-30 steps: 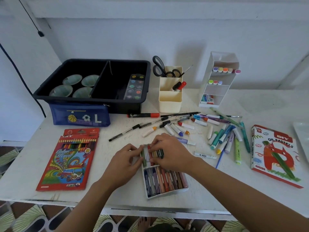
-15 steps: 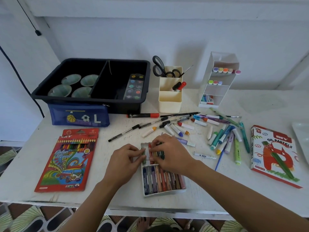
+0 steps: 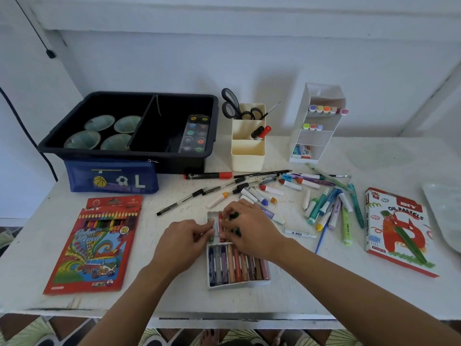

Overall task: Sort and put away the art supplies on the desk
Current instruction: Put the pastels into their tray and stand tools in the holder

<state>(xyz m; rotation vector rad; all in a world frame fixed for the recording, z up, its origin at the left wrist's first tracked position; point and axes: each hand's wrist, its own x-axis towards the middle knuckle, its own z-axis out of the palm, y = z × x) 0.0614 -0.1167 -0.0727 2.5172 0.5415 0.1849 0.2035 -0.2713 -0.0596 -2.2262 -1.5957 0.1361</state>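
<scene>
A white tray of oil pastels (image 3: 237, 283) lies at the front middle of the white desk (image 3: 311, 290). Its near row is full of pastel sticks. Over the far row, my left hand (image 3: 183, 243) pinches the tray's left edge, and my right hand (image 3: 252, 228) has its fingers curled on the red and green pastels (image 3: 220, 222) there. The red oil pastels box (image 3: 396, 231) lies empty-side down at the right. Loose markers and pens (image 3: 324, 203) are scattered behind my hands.
A black bin (image 3: 129, 146) with bowls and a paint palette (image 3: 195, 133) stands back left, a blue pencil case (image 3: 112, 179) before it. A coloured pencil pack (image 3: 97, 243) lies left. A cream holder (image 3: 248, 146) with scissors and a white marker rack (image 3: 315, 126) stand behind.
The tray has slid slightly towards the desk's front edge under my hands. My fingers have shifted a little over the far row of pastels.
</scene>
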